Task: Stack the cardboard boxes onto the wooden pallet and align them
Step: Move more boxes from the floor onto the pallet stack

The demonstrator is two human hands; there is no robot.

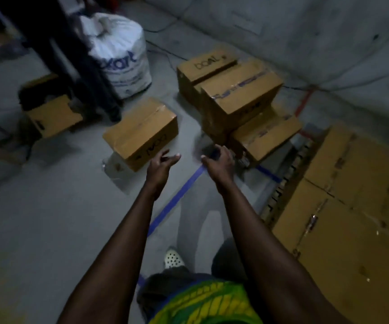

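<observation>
"boAt" on cardboard box

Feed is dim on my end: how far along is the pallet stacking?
Done: a layer of boxes sits edge to edge at right; the pallet beneath is barely visible. In hand: nothing; left hand and right hand reach out empty. Left: lone box and box cluster on the floor.

Boxes are all plain brown cardboard, floor is grey with a blue tape line. Upper left there's a white sack with blue lettering; bottom shirt is green-yellow patterned.
</observation>
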